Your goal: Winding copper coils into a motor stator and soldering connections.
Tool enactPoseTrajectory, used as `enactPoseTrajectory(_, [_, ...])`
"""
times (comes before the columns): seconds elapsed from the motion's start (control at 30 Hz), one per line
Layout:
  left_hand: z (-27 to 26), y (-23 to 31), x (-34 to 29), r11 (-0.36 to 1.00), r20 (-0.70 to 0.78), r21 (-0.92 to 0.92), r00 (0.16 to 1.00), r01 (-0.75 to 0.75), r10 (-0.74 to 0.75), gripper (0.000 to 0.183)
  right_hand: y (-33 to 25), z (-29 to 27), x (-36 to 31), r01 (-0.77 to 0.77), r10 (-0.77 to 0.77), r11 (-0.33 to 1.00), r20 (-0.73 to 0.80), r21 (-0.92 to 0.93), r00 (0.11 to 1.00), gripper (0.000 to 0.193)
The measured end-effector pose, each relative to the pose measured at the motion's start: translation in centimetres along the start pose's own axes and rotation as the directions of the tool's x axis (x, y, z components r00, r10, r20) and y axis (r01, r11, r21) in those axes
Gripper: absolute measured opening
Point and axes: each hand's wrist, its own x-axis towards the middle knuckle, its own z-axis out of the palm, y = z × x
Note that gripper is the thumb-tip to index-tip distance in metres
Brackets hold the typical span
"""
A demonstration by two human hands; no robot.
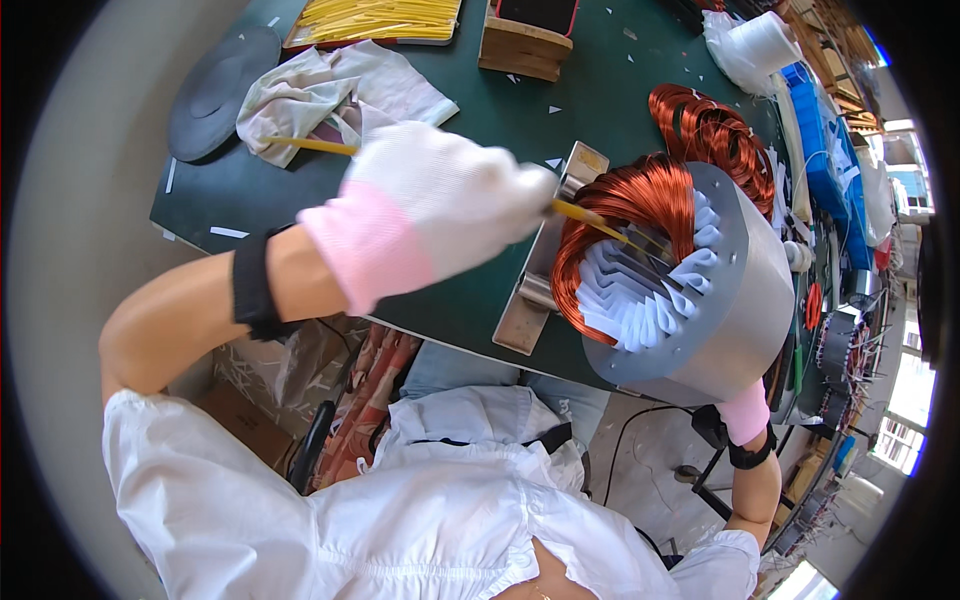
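My left hand (450,195), in a white glove with a pink cuff, is closed around a thin yellow strip (590,216). The strip's tip points into the bore of a grey metal motor stator (735,300). A second yellow end (310,145) shows on the other side of the hand; I cannot tell whether it is the same piece. White slot liner papers (620,290) ring the stator's inside, and copper wire coils (635,195) loop over its near face. My right hand (745,413) is at the stator's lower right side; only its pink cuff shows, the fingers hidden.
The stator rests against a metal stand (528,305) on the green table (500,110). More copper coils (715,140) lie behind it. A cloth (345,85), a grey disc (215,100), a tray of yellow strips (375,18) and a wooden block (523,45) lie farther off.
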Motion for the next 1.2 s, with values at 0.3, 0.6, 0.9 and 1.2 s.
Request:
enactPoseTrajectory(0.3, [3.2, 1.6, 1.4, 0.987, -0.320, 0.155, 0.943, -0.044, 0.092, 0.024, -1.7, -0.4, 0.9, -0.044, 0.044, 0.999, 0.056, 0.015, 0.997, 0.026])
enactPoseTrajectory(0.6, [1.6, 4.8, -0.3, 0.907, -0.231, 0.407, 0.973, 0.106, -0.010, 0.024, -1.6, -0.7, 1.1, -0.128, 0.118, 0.991, 0.185, 0.040, 0.976, 0.030])
enactPoseTrajectory(0.9, [3.5, 1.8, 1.4, 0.962, -0.172, 0.241, 0.970, -0.125, 0.169, 0.021, -1.2, 0.3, 1.1, 0.090, -0.083, 0.985, -0.056, 0.146, 0.995, 0.037])
enactPoseTrajectory(1.2, [3.6, -2.8, 0.2, 0.986, -0.193, -0.007, 0.967, 0.166, -0.164, 0.033, 4.5, -5.3, -0.9, -0.150, 0.139, 0.988, -0.270, -0.022, 0.953, 0.031])
